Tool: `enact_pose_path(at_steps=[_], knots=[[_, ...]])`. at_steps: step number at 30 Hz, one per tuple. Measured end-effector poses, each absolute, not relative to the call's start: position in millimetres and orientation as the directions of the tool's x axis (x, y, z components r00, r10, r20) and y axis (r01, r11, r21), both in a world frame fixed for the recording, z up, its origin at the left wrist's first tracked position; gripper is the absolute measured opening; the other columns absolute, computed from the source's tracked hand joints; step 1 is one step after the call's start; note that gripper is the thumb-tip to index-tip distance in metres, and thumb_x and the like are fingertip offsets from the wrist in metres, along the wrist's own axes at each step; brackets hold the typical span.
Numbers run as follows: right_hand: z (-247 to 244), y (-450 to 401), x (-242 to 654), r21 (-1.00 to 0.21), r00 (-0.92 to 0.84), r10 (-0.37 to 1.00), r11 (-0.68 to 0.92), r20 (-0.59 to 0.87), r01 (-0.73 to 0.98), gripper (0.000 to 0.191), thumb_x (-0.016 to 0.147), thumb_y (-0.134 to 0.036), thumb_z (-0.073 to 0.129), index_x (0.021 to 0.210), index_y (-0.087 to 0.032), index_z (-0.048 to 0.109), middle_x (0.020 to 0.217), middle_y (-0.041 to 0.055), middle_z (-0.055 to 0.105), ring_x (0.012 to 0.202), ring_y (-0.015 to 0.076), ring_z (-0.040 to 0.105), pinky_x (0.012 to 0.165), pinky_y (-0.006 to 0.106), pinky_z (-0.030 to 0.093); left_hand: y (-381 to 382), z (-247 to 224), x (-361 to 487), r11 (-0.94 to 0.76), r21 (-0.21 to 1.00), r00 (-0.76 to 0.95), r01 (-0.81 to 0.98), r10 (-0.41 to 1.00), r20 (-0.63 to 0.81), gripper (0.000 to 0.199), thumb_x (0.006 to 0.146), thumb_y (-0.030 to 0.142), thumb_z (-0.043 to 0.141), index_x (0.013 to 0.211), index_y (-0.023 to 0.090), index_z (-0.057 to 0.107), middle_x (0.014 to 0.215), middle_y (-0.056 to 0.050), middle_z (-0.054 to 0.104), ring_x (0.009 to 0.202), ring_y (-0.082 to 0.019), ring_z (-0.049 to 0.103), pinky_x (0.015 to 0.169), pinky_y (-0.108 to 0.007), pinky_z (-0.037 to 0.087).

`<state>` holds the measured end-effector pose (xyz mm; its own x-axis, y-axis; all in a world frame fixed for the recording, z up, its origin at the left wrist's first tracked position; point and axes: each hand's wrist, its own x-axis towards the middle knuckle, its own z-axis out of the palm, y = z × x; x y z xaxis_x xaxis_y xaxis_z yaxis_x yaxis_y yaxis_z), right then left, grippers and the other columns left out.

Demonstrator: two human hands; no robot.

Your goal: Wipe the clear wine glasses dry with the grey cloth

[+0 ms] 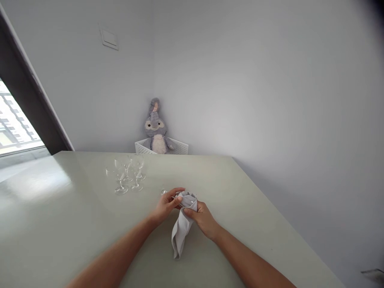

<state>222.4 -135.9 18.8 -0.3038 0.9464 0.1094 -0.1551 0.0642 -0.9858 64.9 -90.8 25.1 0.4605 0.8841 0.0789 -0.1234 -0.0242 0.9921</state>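
A clear stemmed glass (177,195) lies tilted sideways between my hands, above the table. My left hand (167,203) is closed around it near the stem, with the foot showing beyond the fingers at the left. My right hand (201,218) grips a light grey cloth (181,232) at the bowl. Part of the cloth is bunched inside the bowl, and the rest hangs down toward the front. Several clear stemmed glasses (121,189) stand upright in a group on the left part of the table.
The pale green table (240,240) reaches back to the wall. Behind its far edge, a grey plush rabbit (154,128) sits in a white perforated basket (181,149). A window (16,124) with a dark frame is at the left.
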Motion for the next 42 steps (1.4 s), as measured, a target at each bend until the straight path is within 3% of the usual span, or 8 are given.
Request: enact_pose_path(at_steps=[22,26,30,33,42], knots=[[19.3,-136.1,222.7,-0.986,-0.319,0.942,0.051,0.1,-0.159,0.037,0.073,-0.034,0.062,0.106,-0.018,0.061,0.091,0.0036,0.063,0.083,0.0178,0.054,0.079,0.032,0.038,-91.6,26.7,65.0,-0.029,0.992,0.457,-0.12,0.886,0.081,0.046,0.07,0.044,0.06,0.107,0.016,0.057,0.077,-0.004,0.061,0.067,-0.014,0.056,0.065,-0.027,0.048],[19.9,-135.6,222.0,-0.968,-0.308,0.949,-0.005,0.074,-0.251,0.031,0.07,-0.03,0.065,0.099,-0.017,0.064,0.083,0.0027,0.063,0.075,0.015,0.054,0.074,0.029,0.039,-92.4,26.1,64.3,-0.019,0.986,0.475,-0.166,0.874,0.097,0.046,0.071,0.041,0.06,0.109,0.016,0.056,0.081,-0.006,0.062,0.072,-0.016,0.057,0.068,-0.029,0.047],[19.1,-133.0,224.5,-0.872,-0.234,0.97,-0.162,-0.057,-0.462,0.025,0.067,-0.028,0.068,0.089,-0.017,0.065,0.068,-0.0003,0.061,0.056,0.01,0.049,0.056,0.023,0.038,-96.9,29.0,66.1,-0.008,0.968,0.549,-0.25,0.822,0.149,0.056,0.072,0.033,0.061,0.123,0.021,0.045,0.106,-0.009,0.06,0.095,-0.023,0.054,0.082,-0.035,0.043],[20.6,-132.0,226.9,-0.789,-0.213,0.969,-0.226,-0.123,-0.571,0.024,0.066,-0.026,0.069,0.088,-0.018,0.064,0.066,-0.0012,0.059,0.053,0.0084,0.048,0.052,0.021,0.038,-98.6,31.4,68.4,-0.064,0.964,0.531,-0.259,0.824,0.197,0.051,0.075,0.03,0.058,0.124,0.023,0.045,0.117,-0.008,0.054,0.107,-0.024,0.048,0.093,-0.037,0.036],[29.4,-135.9,226.9,-0.805,-0.212,0.97,-0.221,-0.121,-0.551,0.025,0.065,-0.03,0.069,0.085,-0.017,0.063,0.066,-0.0006,0.059,0.054,0.009,0.048,0.051,0.02,0.039,-93.1,29.3,67.8,-0.036,0.962,0.542,-0.272,0.82,0.184,0.041,0.077,0.032,0.055,0.117,0.022,0.052,0.107,-0.006,0.059,0.099,-0.021,0.052,0.089,-0.04,0.043]])
